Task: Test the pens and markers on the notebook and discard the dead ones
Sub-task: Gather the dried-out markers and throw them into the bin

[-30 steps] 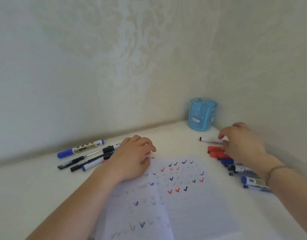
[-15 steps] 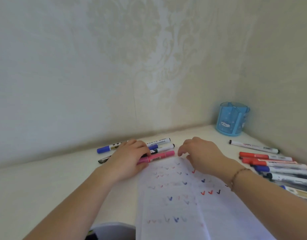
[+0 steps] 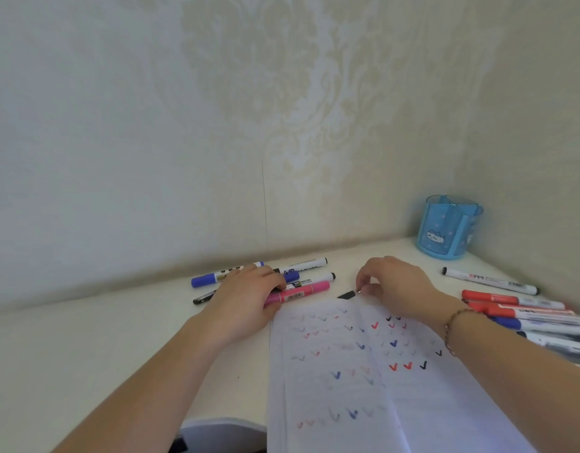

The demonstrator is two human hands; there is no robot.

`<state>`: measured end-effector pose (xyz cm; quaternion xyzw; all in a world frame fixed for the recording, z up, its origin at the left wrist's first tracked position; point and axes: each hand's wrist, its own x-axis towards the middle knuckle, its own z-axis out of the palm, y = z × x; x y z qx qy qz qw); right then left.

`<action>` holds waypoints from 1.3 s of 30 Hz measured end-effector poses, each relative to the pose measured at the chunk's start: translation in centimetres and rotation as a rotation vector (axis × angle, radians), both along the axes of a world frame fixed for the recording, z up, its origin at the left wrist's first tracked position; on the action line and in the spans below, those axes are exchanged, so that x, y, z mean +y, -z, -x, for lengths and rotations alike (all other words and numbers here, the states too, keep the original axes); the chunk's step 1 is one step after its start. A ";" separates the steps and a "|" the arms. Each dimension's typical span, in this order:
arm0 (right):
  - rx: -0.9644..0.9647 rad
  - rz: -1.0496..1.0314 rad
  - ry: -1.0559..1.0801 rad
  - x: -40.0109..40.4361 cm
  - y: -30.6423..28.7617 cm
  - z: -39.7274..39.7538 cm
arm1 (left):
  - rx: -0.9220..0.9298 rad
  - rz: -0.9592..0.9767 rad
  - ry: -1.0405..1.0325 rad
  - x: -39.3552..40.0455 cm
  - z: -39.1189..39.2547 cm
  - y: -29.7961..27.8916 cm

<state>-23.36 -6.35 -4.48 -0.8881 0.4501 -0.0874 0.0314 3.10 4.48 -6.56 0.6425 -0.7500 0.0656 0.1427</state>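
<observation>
Pink plastic marker (image 3: 298,294) under left hand (image 3: 246,299) at nine o'clock — right hand (image 3: 393,286) pinching small black cap (image 3: 347,294) — risk: cap slips, rolls off.

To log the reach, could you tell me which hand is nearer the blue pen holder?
Right. The right hand lies below-left of the blue pen holder; the left hand is farther left.

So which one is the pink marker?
Find the open notebook with the ticks. Just past its top left corner lies a bunch of pens under the left hand. The pink marker is nearest the page, the only pink one there.
</observation>
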 end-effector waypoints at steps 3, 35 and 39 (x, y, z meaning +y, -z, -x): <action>-0.053 -0.013 0.072 -0.7 0.3 0.8 | 0.014 0.000 -0.001 0.0 -0.1 0.0; 0.111 -0.104 -0.326 -0.6 -1.4 -6.6 | 0.142 -0.153 -0.150 0.6 -0.4 -0.7; 0.253 -0.002 -0.389 -0.4 -2.1 -7.6 | 0.183 -0.179 -0.134 0.2 -0.6 -0.8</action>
